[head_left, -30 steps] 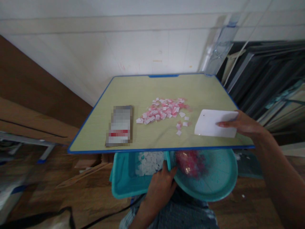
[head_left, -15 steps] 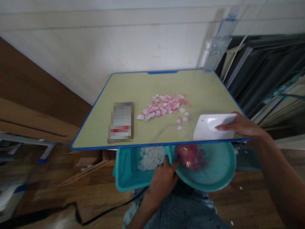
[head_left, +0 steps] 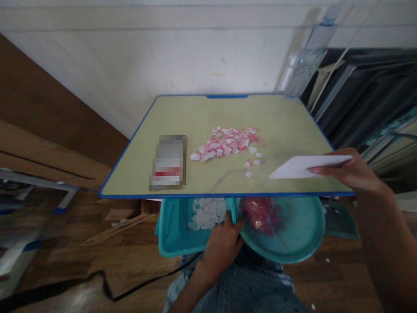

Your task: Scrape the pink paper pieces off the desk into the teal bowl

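My right hand (head_left: 350,171) pinches a flat white plastic card (head_left: 291,168), thumb on top, tilted just above the right part of the board. My left hand (head_left: 224,239) is closed on the adjoining rims of a teal rectangular basket (head_left: 172,245) and a round teal basin (head_left: 302,256) on my lap. White pieces (head_left: 208,213) lie in the basket; a shiny pink-red heap (head_left: 260,215) lies in the basin. Small pink and white pieces (head_left: 224,144) form a pile on the yellow-green board (head_left: 182,115), with a few loose ones between pile and card.
A phone-like object (head_left: 169,163), pixelated, rests on the board's left side. A clear plastic bottle shape (head_left: 306,61) stands at the far right corner by the white wall (head_left: 195,56). Dark panels (head_left: 368,87) lean at the right. A black strap (head_left: 146,287) crosses the lower left.
My right hand has lifted the white card off the board's near edge and tilted it flatter, shifting slightly right. My left hand stays on the rims. The view has shifted slightly.
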